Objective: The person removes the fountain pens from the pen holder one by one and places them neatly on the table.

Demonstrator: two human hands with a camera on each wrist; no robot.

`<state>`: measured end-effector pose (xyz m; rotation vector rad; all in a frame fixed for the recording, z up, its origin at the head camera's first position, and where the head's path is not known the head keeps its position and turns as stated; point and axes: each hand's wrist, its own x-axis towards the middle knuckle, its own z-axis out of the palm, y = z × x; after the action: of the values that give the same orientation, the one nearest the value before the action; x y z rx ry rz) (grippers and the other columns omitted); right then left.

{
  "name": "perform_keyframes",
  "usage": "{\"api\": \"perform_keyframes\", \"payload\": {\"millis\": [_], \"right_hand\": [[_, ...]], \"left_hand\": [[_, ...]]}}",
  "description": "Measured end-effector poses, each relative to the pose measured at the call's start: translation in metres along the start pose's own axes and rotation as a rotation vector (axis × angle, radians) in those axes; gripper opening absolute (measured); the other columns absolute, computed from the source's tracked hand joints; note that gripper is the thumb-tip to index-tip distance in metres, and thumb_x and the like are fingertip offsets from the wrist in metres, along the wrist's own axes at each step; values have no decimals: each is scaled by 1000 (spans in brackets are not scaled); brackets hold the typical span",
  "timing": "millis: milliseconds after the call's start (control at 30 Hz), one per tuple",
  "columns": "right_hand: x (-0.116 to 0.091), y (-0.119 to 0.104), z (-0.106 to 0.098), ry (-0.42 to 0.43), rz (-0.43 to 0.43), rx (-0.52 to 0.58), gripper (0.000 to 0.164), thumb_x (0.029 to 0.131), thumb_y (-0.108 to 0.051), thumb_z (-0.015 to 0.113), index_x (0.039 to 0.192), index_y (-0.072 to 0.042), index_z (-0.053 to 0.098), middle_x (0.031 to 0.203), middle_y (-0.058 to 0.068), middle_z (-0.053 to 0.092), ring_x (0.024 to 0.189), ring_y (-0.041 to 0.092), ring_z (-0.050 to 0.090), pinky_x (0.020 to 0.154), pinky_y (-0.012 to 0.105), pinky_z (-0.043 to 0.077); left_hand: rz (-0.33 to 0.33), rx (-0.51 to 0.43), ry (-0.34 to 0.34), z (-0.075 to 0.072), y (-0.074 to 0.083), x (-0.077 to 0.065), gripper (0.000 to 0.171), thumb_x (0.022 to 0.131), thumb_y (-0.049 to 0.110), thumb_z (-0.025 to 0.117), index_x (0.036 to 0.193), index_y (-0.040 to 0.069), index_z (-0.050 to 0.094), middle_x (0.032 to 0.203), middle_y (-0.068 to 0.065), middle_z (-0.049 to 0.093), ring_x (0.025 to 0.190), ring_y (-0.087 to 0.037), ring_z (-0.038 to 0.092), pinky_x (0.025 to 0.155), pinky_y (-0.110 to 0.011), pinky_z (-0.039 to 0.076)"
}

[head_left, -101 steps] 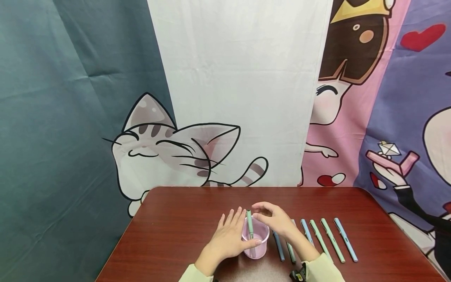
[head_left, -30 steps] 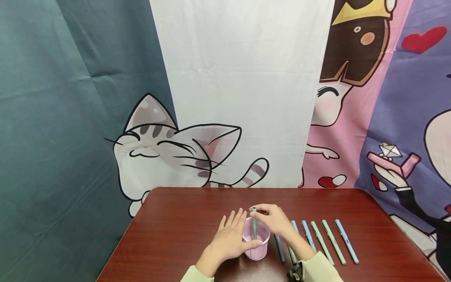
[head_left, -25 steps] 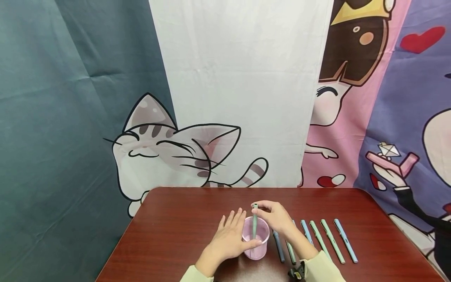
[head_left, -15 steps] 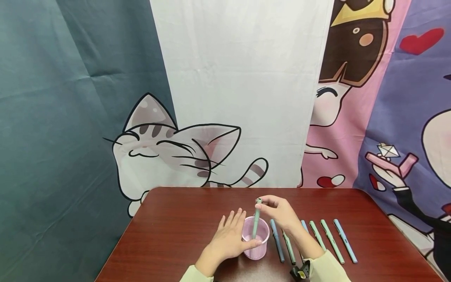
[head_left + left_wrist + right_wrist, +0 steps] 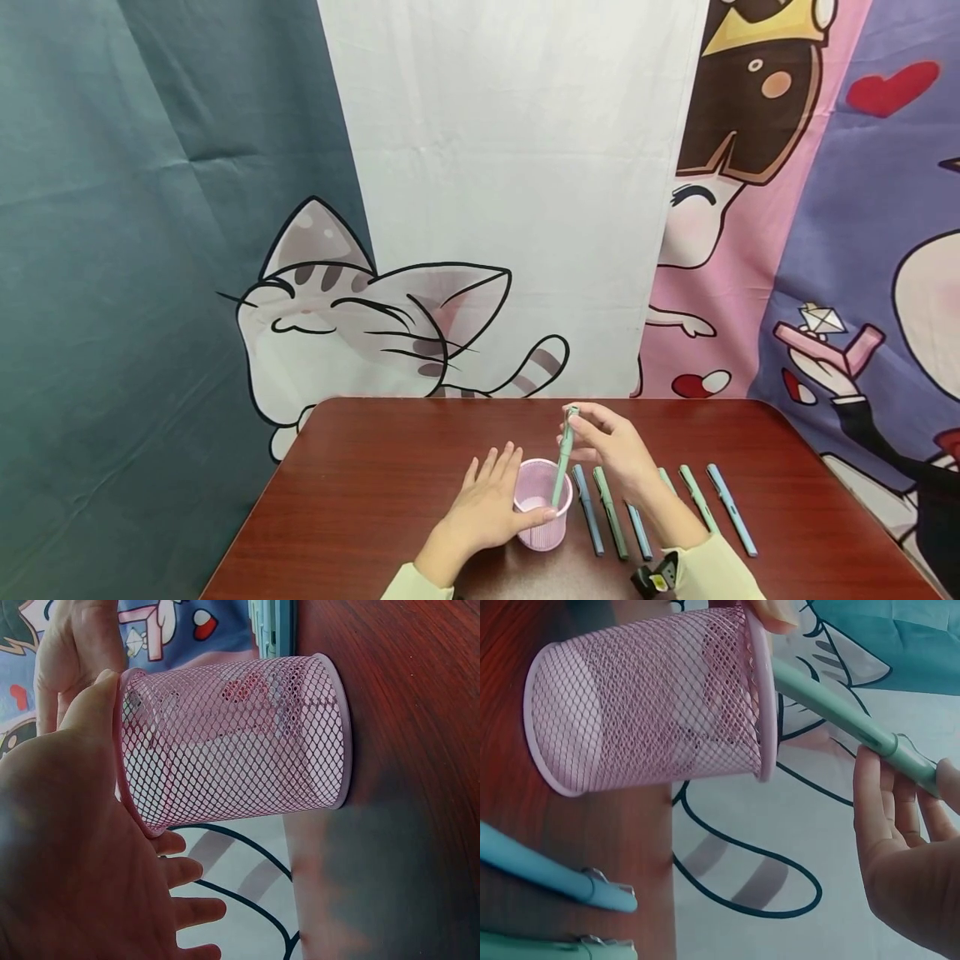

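Note:
A pink mesh pen cup (image 5: 543,537) stands upright on the table. My left hand (image 5: 486,512) rests against its rim, fingers straight and spread, with the thumb across the near side. Between thumb and fingertips, my right hand (image 5: 618,450) pinches a green pen (image 5: 840,712) near its clip end. The pen slants up to the right, and its lower end lies at the cup's opening, just inside the rim in the right wrist view. No other pen shows inside the cup.
Right of the cup several pens lie in a row, among them a dark blue pen (image 5: 588,512), a green pen (image 5: 611,512) and a light blue pen (image 5: 732,510). My right forearm covers part of the row. A printed curtain (image 5: 510,167) hangs behind the table (image 5: 360,500).
The green pen stood in the cup; my right hand took hold of its upper end and lifted it up and to the right. My left hand and the cup have stayed in place.

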<state>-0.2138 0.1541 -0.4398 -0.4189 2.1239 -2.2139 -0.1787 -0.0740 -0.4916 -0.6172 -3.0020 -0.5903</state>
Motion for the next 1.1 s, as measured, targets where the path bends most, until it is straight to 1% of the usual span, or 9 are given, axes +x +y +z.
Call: {"api": "perform_keyframes", "payload": {"millis": [200, 400, 567, 667, 800, 867, 967, 1033, 1100], "right_hand": [[-3, -6, -11, 46, 22, -18, 44, 100, -26, 65, 134, 1, 57, 103, 7, 71, 96, 29, 74, 77, 42, 62], [-7, -7, -21, 87, 60, -6, 43, 100, -25, 66, 133, 2, 58, 97, 4, 71, 88, 21, 75, 75, 41, 62], [-10, -3, -29, 99, 70, -20, 44, 99, -21, 68, 133, 5, 58, 98, 2, 71, 85, 19, 74, 74, 39, 62], [-14, -1, -35, 91, 84, -22, 44, 98, -20, 69, 134, 4, 58, 99, 2, 71, 86, 21, 73, 75, 41, 62], [-19, 1, -46, 71, 97, -15, 42, 98, -17, 68, 134, 2, 59, 101, 1, 71, 89, 20, 72, 76, 39, 62], [-22, 2, -52, 58, 93, 5, 36, 99, -15, 67, 132, -3, 62, 101, 0, 71, 91, 19, 72, 76, 37, 62], [-25, 2, -61, 47, 91, 33, 32, 100, -15, 65, 131, -8, 63, 102, -1, 71, 90, 16, 72, 77, 37, 62], [-27, 3, -68, 44, 93, 17, 34, 101, -17, 64, 134, -10, 63, 104, -2, 70, 93, 16, 72, 77, 36, 62], [-29, 3, -73, 51, 104, -16, 40, 101, -21, 64, 139, -8, 59, 106, -3, 70, 95, 15, 71, 78, 36, 62]], "left_hand": [[1, -5, -1, -2, 1, 0, 105, 86, 79, 53, 160, 8, 29, 166, -12, 29, 152, -36, 26, 121, -61, 19], [-5, 1, -12, -4, 2, -1, 106, 86, 80, 52, 160, 8, 28, 166, -11, 27, 152, -35, 25, 122, -59, 18], [-6, 6, -9, -3, 2, -2, 107, 85, 81, 51, 160, 8, 29, 166, -11, 28, 152, -35, 26, 121, -60, 18], [-5, -7, -8, -3, 2, -2, 107, 85, 80, 53, 160, 8, 28, 166, -12, 29, 152, -36, 26, 121, -60, 18], [-6, -20, -7, -1, 1, -1, 107, 85, 79, 54, 160, 7, 28, 166, -12, 29, 152, -36, 26, 121, -60, 17], [-8, -19, -8, -2, 1, -1, 107, 85, 80, 53, 160, 8, 28, 166, -11, 28, 152, -35, 26, 122, -60, 18], [-9, -17, -10, -2, 1, -2, 109, 84, 82, 51, 160, 8, 28, 166, -10, 28, 152, -34, 26, 122, -59, 18], [-8, -17, -10, -2, 1, -2, 110, 84, 83, 50, 160, 8, 28, 166, -10, 28, 152, -34, 26, 122, -59, 18], [-5, -17, -7, -2, 1, -2, 110, 84, 84, 49, 160, 8, 28, 166, -10, 28, 152, -34, 26, 122, -59, 18]]}}
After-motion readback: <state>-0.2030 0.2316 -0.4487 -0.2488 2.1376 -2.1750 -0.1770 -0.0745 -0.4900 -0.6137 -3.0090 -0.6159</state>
